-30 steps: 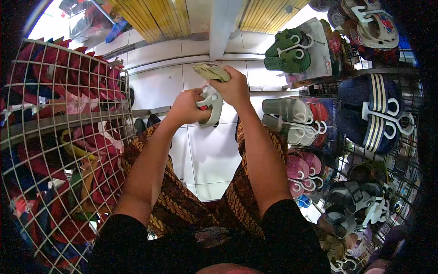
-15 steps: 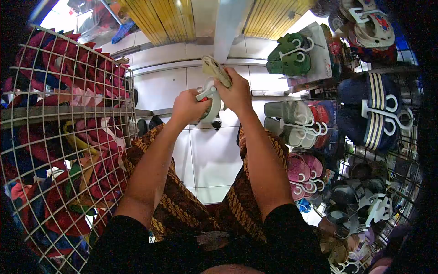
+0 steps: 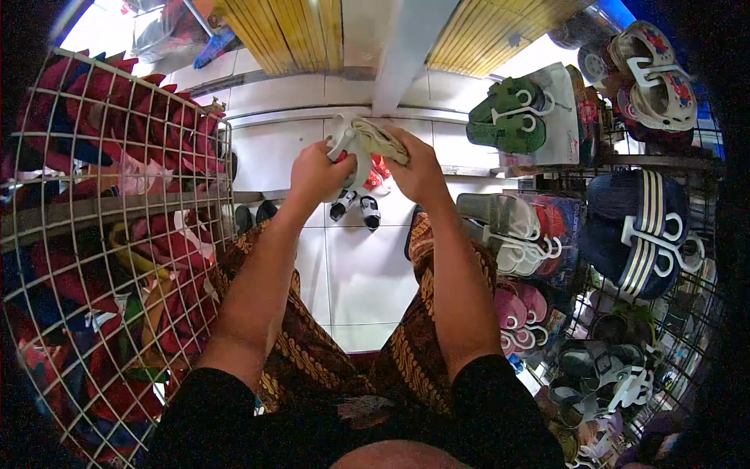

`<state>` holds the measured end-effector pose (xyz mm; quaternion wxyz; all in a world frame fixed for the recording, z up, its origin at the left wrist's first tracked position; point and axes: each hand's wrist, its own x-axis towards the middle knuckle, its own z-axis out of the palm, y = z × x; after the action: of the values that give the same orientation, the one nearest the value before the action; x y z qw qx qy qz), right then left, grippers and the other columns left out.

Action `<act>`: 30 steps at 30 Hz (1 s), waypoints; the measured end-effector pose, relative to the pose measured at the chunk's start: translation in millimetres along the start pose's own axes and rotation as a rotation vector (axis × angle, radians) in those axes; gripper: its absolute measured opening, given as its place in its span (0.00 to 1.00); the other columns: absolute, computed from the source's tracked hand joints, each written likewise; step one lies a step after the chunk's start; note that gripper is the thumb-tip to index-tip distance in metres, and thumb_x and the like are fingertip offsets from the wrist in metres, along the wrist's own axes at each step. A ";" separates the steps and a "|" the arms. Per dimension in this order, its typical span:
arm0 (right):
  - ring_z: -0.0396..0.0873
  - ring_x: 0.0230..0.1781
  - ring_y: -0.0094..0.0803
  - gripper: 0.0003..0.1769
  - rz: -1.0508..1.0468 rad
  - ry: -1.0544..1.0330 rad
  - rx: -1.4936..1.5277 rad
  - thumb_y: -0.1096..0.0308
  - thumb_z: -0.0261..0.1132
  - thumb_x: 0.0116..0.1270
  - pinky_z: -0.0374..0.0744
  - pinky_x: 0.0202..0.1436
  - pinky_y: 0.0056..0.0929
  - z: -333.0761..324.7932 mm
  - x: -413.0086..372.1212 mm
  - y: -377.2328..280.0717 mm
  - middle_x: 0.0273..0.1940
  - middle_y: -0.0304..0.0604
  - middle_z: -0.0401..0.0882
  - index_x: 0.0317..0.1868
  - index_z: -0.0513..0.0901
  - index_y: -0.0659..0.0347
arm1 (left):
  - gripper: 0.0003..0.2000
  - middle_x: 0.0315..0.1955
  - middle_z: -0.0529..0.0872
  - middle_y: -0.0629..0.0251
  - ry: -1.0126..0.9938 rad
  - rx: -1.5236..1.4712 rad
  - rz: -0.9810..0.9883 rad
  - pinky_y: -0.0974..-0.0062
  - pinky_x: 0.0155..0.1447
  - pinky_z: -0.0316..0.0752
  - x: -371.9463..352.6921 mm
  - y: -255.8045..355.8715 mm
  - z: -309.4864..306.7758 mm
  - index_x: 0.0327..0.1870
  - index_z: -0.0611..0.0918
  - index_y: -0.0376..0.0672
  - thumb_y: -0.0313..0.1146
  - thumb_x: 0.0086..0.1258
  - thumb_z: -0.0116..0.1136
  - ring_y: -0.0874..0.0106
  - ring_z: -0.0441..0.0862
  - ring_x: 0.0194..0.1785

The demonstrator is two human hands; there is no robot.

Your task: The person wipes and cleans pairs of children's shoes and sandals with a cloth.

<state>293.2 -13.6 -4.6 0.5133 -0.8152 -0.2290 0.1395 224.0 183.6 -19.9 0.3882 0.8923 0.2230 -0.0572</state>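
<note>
My left hand (image 3: 315, 173) is closed around a pale sandal (image 3: 348, 177) on a white plastic shoe hanger (image 3: 338, 134), with a small red detail by the thumb. My right hand (image 3: 422, 168) grips a folded beige cloth (image 3: 377, 141), which overlaps the top of the sandal. Much of the sandal is hidden behind my fingers and the cloth. Below and beyond my hands, a red and white item (image 3: 378, 173) and a pair of black and white sandals (image 3: 370, 212) show against the white tiles.
A wire grid rack (image 3: 117, 195) with dark red goods stands on my left. To the right hang green sandals (image 3: 519, 117), navy striped slides (image 3: 613, 227), pink sandals (image 3: 531, 301) and pale clogs (image 3: 660, 94). Ahead are a white post (image 3: 406, 59) and yellow slatted panels (image 3: 285, 35).
My left hand and the sandal have turned, bringing the hanger upright. The cloth has tilted lower toward the right. The red item and both black and white sandals now show more fully.
</note>
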 end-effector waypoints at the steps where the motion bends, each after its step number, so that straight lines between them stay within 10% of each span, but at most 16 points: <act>1: 0.82 0.55 0.48 0.27 -0.007 -0.048 0.016 0.73 0.69 0.57 0.79 0.61 0.38 0.8 2.2 5.3 0.51 0.55 0.84 0.60 0.80 0.61 | 0.23 0.31 0.87 0.45 0.016 -0.009 -0.072 0.56 0.47 0.79 7.7 -5.7 2.6 0.38 0.87 0.37 0.52 0.58 0.63 0.48 0.85 0.39; 5: 0.83 0.53 0.51 0.27 0.043 -0.224 0.042 0.72 0.69 0.57 0.79 0.60 0.40 1.5 11.1 21.2 0.52 0.56 0.84 0.60 0.80 0.63 | 0.24 0.31 0.87 0.44 -0.034 0.097 -0.212 0.56 0.46 0.80 14.0 0.1 -2.4 0.37 0.87 0.35 0.52 0.60 0.62 0.48 0.86 0.38; 9: 0.84 0.50 0.51 0.23 -0.042 0.091 -0.121 0.72 0.69 0.57 0.79 0.57 0.39 0.6 27.6 18.1 0.49 0.57 0.85 0.55 0.82 0.64 | 0.25 0.30 0.87 0.43 -0.161 0.096 -0.075 0.57 0.46 0.80 23.0 -5.6 11.7 0.34 0.87 0.34 0.53 0.58 0.63 0.48 0.87 0.38; 15: 0.85 0.43 0.48 0.22 0.144 -0.214 -0.073 0.68 0.73 0.58 0.81 0.50 0.35 -2.2 38.1 13.0 0.42 0.56 0.86 0.52 0.83 0.65 | 0.28 0.31 0.86 0.38 -0.019 0.107 -0.235 0.57 0.46 0.80 41.1 -15.5 29.3 0.33 0.86 0.30 0.55 0.60 0.60 0.47 0.87 0.39; 22: 0.85 0.40 0.37 0.21 0.192 -0.160 -0.090 0.68 0.71 0.59 0.80 0.49 0.33 -0.6 30.7 28.6 0.40 0.53 0.86 0.53 0.83 0.63 | 0.27 0.38 0.87 0.53 0.001 -0.930 -0.384 0.66 0.43 0.79 57.8 -26.1 28.9 0.48 0.83 0.29 0.51 0.69 0.56 0.64 0.85 0.34; 24: 0.85 0.42 0.35 0.22 0.197 -0.077 -0.002 0.69 0.67 0.61 0.80 0.51 0.32 2.1 26.1 31.2 0.44 0.50 0.87 0.57 0.82 0.60 | 0.24 0.40 0.85 0.57 -0.119 -1.045 -0.404 0.69 0.43 0.80 44.6 -12.2 15.7 0.52 0.81 0.32 0.49 0.74 0.51 0.65 0.85 0.36; 25: 0.85 0.48 0.51 0.24 0.246 -0.060 -0.007 0.62 0.69 0.61 0.82 0.55 0.37 1.1 22.1 21.4 0.48 0.54 0.86 0.58 0.82 0.55 | 0.23 0.39 0.85 0.57 -0.137 -1.100 -0.388 0.69 0.43 0.81 42.8 -10.4 15.1 0.51 0.81 0.33 0.48 0.75 0.50 0.65 0.85 0.36; 30: 0.84 0.49 0.45 0.22 0.218 0.104 -0.012 0.66 0.68 0.61 0.81 0.54 0.36 5.1 15.2 35.6 0.48 0.53 0.86 0.58 0.82 0.56 | 0.21 0.43 0.84 0.59 -0.161 -1.348 -0.247 0.60 0.51 0.79 32.9 -16.0 14.6 0.58 0.75 0.41 0.49 0.81 0.39 0.61 0.85 0.45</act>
<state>312.1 -15.0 -38.8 0.5013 -0.8445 -0.1131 0.1507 247.4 194.4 -49.7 0.8642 0.4174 0.2805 -0.0159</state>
